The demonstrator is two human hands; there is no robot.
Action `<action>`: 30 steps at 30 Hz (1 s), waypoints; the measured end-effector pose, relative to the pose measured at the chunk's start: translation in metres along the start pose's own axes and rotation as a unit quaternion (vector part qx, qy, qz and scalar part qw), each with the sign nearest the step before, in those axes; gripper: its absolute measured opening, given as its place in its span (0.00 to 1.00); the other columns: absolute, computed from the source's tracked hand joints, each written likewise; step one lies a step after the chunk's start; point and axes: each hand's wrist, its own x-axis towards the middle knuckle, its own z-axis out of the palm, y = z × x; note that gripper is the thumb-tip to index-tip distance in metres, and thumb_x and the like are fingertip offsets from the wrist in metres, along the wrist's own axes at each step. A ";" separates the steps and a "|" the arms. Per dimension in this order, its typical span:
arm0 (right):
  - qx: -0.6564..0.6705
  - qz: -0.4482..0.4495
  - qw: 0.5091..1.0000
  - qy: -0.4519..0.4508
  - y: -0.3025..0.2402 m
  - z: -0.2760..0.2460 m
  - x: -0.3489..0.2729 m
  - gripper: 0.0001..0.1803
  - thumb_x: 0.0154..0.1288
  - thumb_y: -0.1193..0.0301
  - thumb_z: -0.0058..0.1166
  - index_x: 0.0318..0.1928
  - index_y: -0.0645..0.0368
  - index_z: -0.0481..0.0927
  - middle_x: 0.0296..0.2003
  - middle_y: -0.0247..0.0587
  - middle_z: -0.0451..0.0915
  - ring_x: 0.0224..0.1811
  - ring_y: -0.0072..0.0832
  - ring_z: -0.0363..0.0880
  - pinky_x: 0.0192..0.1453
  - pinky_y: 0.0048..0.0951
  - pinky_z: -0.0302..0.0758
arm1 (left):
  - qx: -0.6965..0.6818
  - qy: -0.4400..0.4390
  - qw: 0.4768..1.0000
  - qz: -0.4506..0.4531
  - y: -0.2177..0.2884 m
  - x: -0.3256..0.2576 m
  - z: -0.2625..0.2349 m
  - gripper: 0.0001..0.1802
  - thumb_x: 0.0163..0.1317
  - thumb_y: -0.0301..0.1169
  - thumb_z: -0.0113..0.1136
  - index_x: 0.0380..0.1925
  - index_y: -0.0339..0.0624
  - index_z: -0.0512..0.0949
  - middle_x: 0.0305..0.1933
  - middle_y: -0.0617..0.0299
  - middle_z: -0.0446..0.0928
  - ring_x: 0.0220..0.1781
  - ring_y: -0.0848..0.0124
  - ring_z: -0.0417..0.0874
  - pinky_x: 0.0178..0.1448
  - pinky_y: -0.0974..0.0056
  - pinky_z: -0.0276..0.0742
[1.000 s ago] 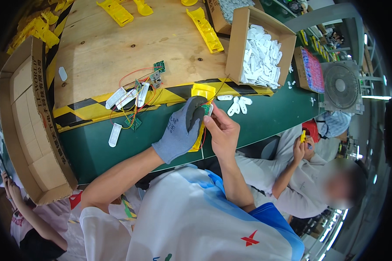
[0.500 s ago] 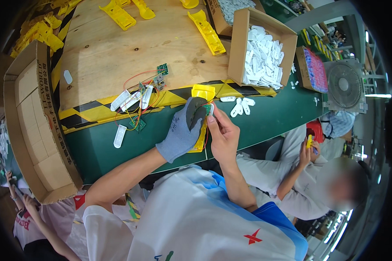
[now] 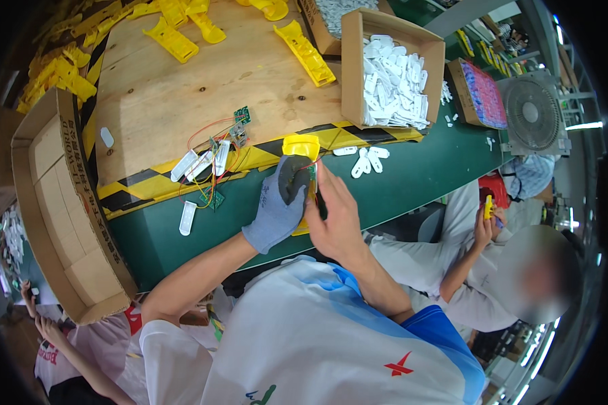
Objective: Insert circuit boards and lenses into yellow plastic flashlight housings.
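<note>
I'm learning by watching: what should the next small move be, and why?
Probably a light press on the green circuit board with the right grip: its extended fingers are right beside the board, while the gloved left grip holds the yellow plastic housing. Whether the board is seated is hidden.

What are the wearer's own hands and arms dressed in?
The left hand wears a grey-blue fabric glove with a darker coating over the thumb and finger area and small dark print. The right hand is ungloved. Both forearms are bare below short sleeves: the left sleeve white, the right sleeve blue.
</note>
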 end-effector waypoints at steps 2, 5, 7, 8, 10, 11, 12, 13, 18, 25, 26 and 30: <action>-0.036 -0.025 0.999 -0.018 -0.002 -0.002 -0.001 0.36 0.56 0.78 0.54 0.66 0.73 0.60 0.59 0.63 0.70 0.52 0.54 0.74 0.57 0.43 0.72 | -0.014 0.032 0.999 -0.004 -0.003 0.001 0.003 0.13 0.64 0.24 0.50 0.50 0.36 0.71 0.38 0.49 0.80 0.35 0.57 0.82 0.42 0.60 0.77; -0.050 -0.008 0.998 -0.049 -0.008 -0.012 0.002 0.42 0.53 0.74 0.57 0.68 0.73 0.56 0.59 0.64 0.69 0.56 0.55 0.72 0.60 0.45 0.71 | -0.011 0.029 0.999 -0.016 -0.009 -0.002 0.006 0.17 0.66 0.25 0.50 0.54 0.36 0.69 0.44 0.47 0.80 0.42 0.58 0.82 0.46 0.59 0.76; -0.049 -0.021 0.997 -0.051 -0.011 -0.015 0.007 0.43 0.53 0.73 0.58 0.68 0.73 0.56 0.58 0.64 0.69 0.56 0.55 0.72 0.60 0.44 0.72 | 0.005 0.043 0.999 0.003 -0.008 -0.001 0.005 0.20 0.67 0.26 0.49 0.58 0.36 0.67 0.45 0.46 0.79 0.45 0.57 0.82 0.48 0.58 0.76; -0.053 -0.009 0.997 -0.049 -0.012 -0.015 0.006 0.43 0.53 0.73 0.58 0.69 0.71 0.56 0.57 0.63 0.70 0.55 0.55 0.73 0.59 0.44 0.73 | -0.008 0.028 1.000 -0.007 -0.006 -0.003 0.007 0.23 0.67 0.27 0.48 0.62 0.37 0.63 0.45 0.45 0.79 0.46 0.56 0.81 0.50 0.57 0.75; -0.055 -0.005 0.998 -0.043 -0.010 -0.021 0.006 0.43 0.53 0.72 0.59 0.69 0.68 0.57 0.56 0.62 0.71 0.53 0.55 0.74 0.58 0.43 0.74 | 0.092 -0.029 0.993 0.064 -0.014 -0.006 0.003 0.35 0.68 0.29 0.48 0.72 0.38 0.49 0.45 0.44 0.78 0.43 0.52 0.81 0.51 0.54 0.75; -0.073 0.052 0.993 -0.076 -0.004 -0.031 0.004 0.42 0.52 0.72 0.60 0.69 0.66 0.59 0.56 0.61 0.72 0.52 0.56 0.75 0.57 0.43 0.75 | 0.061 -0.092 0.994 0.014 -0.005 -0.010 0.003 0.36 0.67 0.29 0.49 0.72 0.38 0.48 0.46 0.45 0.78 0.40 0.51 0.81 0.50 0.53 0.75; -0.091 0.108 0.984 -0.109 0.003 -0.042 0.002 0.42 0.52 0.72 0.61 0.68 0.63 0.61 0.55 0.60 0.73 0.51 0.56 0.76 0.56 0.42 0.75 | 0.030 -0.153 0.987 -0.038 0.005 -0.012 0.002 0.38 0.66 0.30 0.51 0.73 0.37 0.47 0.46 0.45 0.78 0.37 0.51 0.81 0.50 0.52 0.76; -0.109 0.062 0.991 -0.050 0.013 -0.053 -0.003 0.40 0.52 0.72 0.62 0.67 0.61 0.63 0.55 0.57 0.74 0.50 0.54 0.77 0.56 0.42 0.76 | 0.029 -0.192 0.980 -0.036 0.013 -0.012 -0.002 0.41 0.65 0.31 0.53 0.73 0.39 0.45 0.46 0.46 0.79 0.35 0.51 0.81 0.48 0.53 0.76; -0.160 0.100 0.949 0.253 0.098 -0.125 -0.032 0.34 0.59 0.71 0.62 0.66 0.58 0.67 0.58 0.52 0.77 0.54 0.39 0.80 0.55 0.37 0.75 | 0.323 -0.093 0.930 0.148 0.036 -0.001 -0.031 0.39 0.53 0.30 0.64 0.67 0.40 0.62 0.53 0.43 0.75 0.52 0.50 0.79 0.56 0.52 0.75; -0.325 0.239 0.889 0.219 0.192 -0.175 -0.041 0.31 0.64 0.66 0.59 0.65 0.62 0.67 0.54 0.55 0.76 0.53 0.49 0.76 0.59 0.42 0.71 | 0.485 0.139 0.857 0.107 0.034 0.053 -0.095 0.31 0.52 0.34 0.67 0.58 0.42 0.72 0.55 0.46 0.73 0.58 0.50 0.72 0.63 0.51 0.67; -0.363 0.175 0.885 0.236 0.184 -0.169 -0.032 0.30 0.65 0.65 0.59 0.65 0.61 0.68 0.53 0.55 0.76 0.54 0.49 0.75 0.61 0.43 0.70 | 0.512 0.119 0.846 0.087 0.023 0.054 -0.097 0.25 0.54 0.34 0.66 0.53 0.42 0.75 0.54 0.46 0.74 0.58 0.50 0.73 0.62 0.51 0.68; -0.250 0.110 0.890 0.366 0.129 -0.135 -0.017 0.22 0.64 0.69 0.59 0.57 0.62 0.76 0.52 0.49 0.78 0.55 0.43 0.75 0.63 0.38 0.68 | 0.476 0.005 0.878 0.047 0.020 0.066 -0.104 0.16 0.52 0.35 0.67 0.41 0.45 0.79 0.50 0.52 0.76 0.54 0.53 0.73 0.59 0.51 0.68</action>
